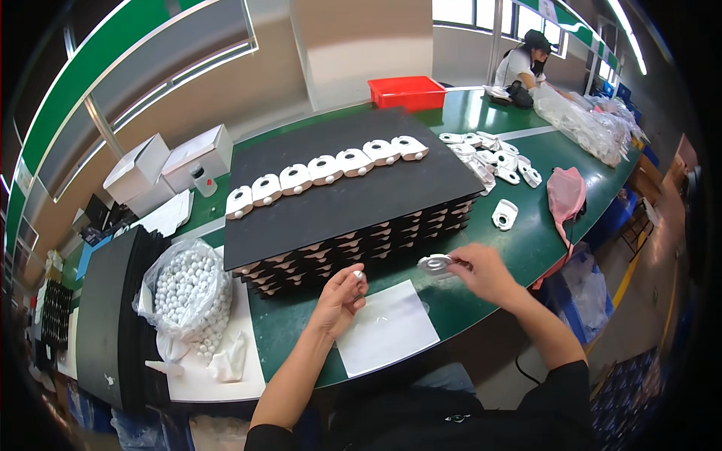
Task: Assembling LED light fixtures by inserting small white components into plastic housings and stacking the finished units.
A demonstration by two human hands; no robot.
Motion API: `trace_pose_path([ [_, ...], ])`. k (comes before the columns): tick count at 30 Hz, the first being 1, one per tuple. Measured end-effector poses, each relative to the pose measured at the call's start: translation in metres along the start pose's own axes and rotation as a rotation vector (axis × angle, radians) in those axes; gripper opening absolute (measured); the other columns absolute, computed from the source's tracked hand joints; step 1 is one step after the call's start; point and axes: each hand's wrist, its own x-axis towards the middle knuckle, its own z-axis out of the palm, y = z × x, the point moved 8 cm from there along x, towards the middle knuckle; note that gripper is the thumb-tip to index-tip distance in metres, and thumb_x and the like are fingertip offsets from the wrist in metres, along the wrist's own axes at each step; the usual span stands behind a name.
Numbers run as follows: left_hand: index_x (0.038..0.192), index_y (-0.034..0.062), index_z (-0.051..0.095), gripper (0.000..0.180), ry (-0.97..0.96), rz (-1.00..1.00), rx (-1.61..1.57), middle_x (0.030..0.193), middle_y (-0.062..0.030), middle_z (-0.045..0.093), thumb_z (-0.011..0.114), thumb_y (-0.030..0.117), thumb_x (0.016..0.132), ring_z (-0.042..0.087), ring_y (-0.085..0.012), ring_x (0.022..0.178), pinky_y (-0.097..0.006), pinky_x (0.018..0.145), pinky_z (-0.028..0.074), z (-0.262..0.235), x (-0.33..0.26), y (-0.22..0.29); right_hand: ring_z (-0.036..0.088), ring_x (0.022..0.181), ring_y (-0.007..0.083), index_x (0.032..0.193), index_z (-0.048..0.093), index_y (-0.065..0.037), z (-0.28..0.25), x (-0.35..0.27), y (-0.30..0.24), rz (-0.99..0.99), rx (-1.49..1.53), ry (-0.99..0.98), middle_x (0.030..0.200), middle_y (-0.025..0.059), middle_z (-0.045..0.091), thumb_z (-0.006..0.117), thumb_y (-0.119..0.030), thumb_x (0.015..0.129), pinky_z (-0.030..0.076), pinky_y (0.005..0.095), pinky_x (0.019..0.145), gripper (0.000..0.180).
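My left hand (338, 302) pinches a small white ball (359, 276) between thumb and fingertips, above a white sheet of paper (389, 328). To its right, my right hand (485, 275) grips the edge of a white plastic housing (435, 264) with a round ring in it. A similar white housing (505, 215) lies alone on the green table beyond that hand. Ahead stands a stack of black boards (353, 248) with white parts between its layers. Across the top board runs a row of white housings (323, 170), each with a ball at its near edge.
A clear bag of white balls (188, 289) sits at left, beside stacked black boards (113, 316). Loose white housings (496, 158) lie right of the stack, near a pink cloth-like item (565, 197). Farther off are a red bin (407, 93), white boxes (197, 156) and a seated person (519, 66).
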Motion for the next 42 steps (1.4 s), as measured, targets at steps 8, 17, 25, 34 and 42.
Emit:
trace_pose_path([
  [8, 0.1, 0.0088, 0.056, 0.018, 0.01, 0.01, 0.02, 0.092, -0.0022, 0.058, 0.061, 0.011, 0.082, 0.049, -0.007, 0.071, -0.018, 0.051, 0.036, -0.004, 0.004, 0.001, 0.054, 0.074, 0.0081, 0.096, 0.053, 0.002, 0.114, -0.035, -0.007, 0.234, 0.811, -0.218, 0.081, 0.0035, 0.058, 0.054, -0.005, 0.084, 0.044, 0.0225, 0.067, 0.015],
  [17, 0.098, 0.0094, 0.058, 0.017, 0.024, -0.008, -0.006, 0.088, -0.0005, 0.057, 0.061, 0.016, 0.083, 0.048, -0.0063, 0.071, -0.017, 0.048, 0.034, -0.007, 0.003, 0.0, 0.054, 0.07, 0.0093, 0.094, 0.053, 0.002, 0.12, -0.038, -0.019, 0.165, 0.624, -0.194, 0.077, 0.0058, 0.058, 0.055, -0.005, 0.083, 0.044, 0.0233, 0.063, 0.013],
  [25, 0.101, 0.01, 0.058, 0.02, 0.027, -0.013, -0.021, 0.091, -0.0017, 0.058, 0.062, 0.014, 0.082, 0.05, -0.0066, 0.071, -0.017, 0.048, 0.035, -0.007, 0.004, 0.0, 0.05, 0.067, 0.0121, 0.092, 0.052, 0.0, 0.112, -0.04, -0.014, 0.092, 0.613, -0.045, 0.076, 0.0067, 0.054, 0.055, -0.004, 0.082, 0.041, 0.0246, 0.059, 0.011],
  [34, 0.106, 0.0091, 0.057, 0.025, 0.033, -0.03, -0.032, 0.098, -0.0036, 0.058, 0.06, 0.009, 0.082, 0.049, -0.0069, 0.069, -0.017, 0.049, 0.035, 0.0, 0.002, 0.001, 0.053, 0.076, 0.0317, 0.092, 0.053, -0.002, 0.102, -0.038, -0.051, -0.177, 0.319, -0.06, 0.084, 0.0154, 0.054, 0.054, 0.002, 0.075, 0.043, 0.0346, 0.067, 0.017],
  [42, 0.095, 0.0065, 0.057, 0.018, 0.027, 0.012, 0.232, 0.09, -0.0018, 0.06, 0.063, 0.004, 0.078, 0.045, -0.0039, 0.063, -0.016, 0.049, 0.032, 0.001, 0.0, -0.001, 0.052, 0.085, 0.0101, 0.107, 0.047, -0.004, 0.128, -0.03, 0.003, 0.367, 1.391, -0.09, 0.097, 0.0038, 0.055, 0.042, -0.007, 0.092, 0.044, 0.0251, 0.075, 0.016],
])
